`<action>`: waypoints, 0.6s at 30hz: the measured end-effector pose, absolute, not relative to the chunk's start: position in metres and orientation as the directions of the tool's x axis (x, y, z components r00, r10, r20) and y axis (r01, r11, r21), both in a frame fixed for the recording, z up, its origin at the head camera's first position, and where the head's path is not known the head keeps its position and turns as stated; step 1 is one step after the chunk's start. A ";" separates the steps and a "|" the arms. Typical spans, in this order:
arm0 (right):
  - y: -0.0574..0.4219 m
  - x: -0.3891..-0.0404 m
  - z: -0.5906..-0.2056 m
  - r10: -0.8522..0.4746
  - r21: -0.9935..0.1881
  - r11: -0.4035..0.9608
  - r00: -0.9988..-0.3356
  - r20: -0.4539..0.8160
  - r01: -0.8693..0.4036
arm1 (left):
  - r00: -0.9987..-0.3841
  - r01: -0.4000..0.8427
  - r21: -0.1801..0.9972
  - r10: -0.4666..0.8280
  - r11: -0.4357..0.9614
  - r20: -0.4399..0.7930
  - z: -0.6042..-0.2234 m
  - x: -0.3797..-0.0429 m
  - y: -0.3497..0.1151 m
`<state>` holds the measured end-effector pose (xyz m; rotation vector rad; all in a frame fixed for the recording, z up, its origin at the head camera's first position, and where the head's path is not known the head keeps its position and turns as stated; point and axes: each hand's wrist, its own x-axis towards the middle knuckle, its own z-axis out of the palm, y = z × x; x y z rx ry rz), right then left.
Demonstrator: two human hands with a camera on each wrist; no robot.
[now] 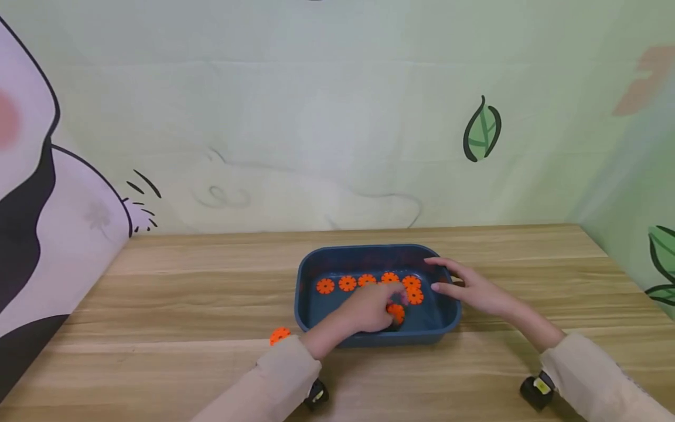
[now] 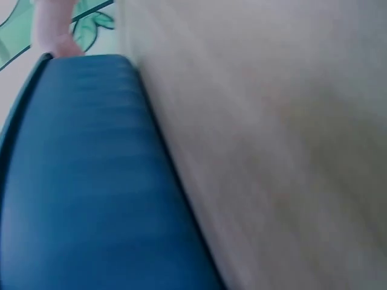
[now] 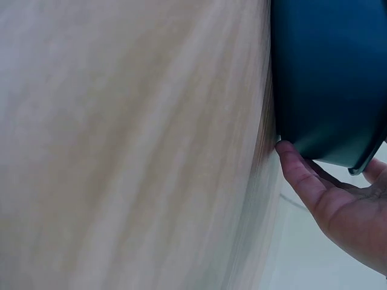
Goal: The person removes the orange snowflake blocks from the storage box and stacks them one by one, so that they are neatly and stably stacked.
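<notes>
A dark blue plastic bin (image 1: 377, 337) sits on the table, holding several orange notched building discs (image 1: 347, 283) on its floor. Most of these discs form a row along the back, bending forward at the right. My left hand (image 1: 371, 308) reaches in over the front rim, its fingers curled around an orange disc (image 1: 395, 313) near the front wall; the hand partly covers that disc. At the bin's right end, my right hand (image 1: 477, 287) grips the wall, with thumb and a finger over the rim. Other fingers (image 3: 308, 184) press the outside in the right wrist view.
One more orange disc (image 1: 280, 335) lies on the wooden table (image 1: 211, 293) outside the bin's front left corner, partly behind the left sleeve (image 1: 279, 375). A pale printed wall (image 1: 316, 117) stands behind the table.
</notes>
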<state>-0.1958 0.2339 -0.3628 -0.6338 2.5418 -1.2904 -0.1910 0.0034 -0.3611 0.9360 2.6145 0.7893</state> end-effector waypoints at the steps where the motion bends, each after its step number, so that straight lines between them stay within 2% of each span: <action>1: 0.234 -0.196 -0.363 -0.468 -0.807 0.522 -0.883 -0.003 -0.274 | -0.755 0.506 0.597 0.655 0.622 -0.043 -0.359 -0.191 0.000; 5: 0.233 -0.195 -0.362 -0.462 -0.803 0.532 -0.887 -0.011 -0.267 | -0.755 0.444 0.709 0.655 0.548 -0.033 -0.353 -0.191 -0.014; 11: 0.233 -0.196 -0.362 -0.456 -0.797 0.544 -0.890 -0.016 -0.264 | -0.799 0.275 0.849 0.598 0.451 -0.058 -0.344 -0.189 -0.033; 14: 0.232 -0.196 -0.362 -0.452 -0.801 0.542 -0.892 -0.022 -0.255 | -0.823 0.224 0.876 0.564 0.426 -0.064 -0.339 -0.189 -0.045; 18: 0.232 -0.195 -0.362 -0.448 -0.803 0.543 -0.893 -0.027 -0.248 | -0.851 0.245 0.869 0.525 0.430 -0.020 -0.334 -0.189 -0.062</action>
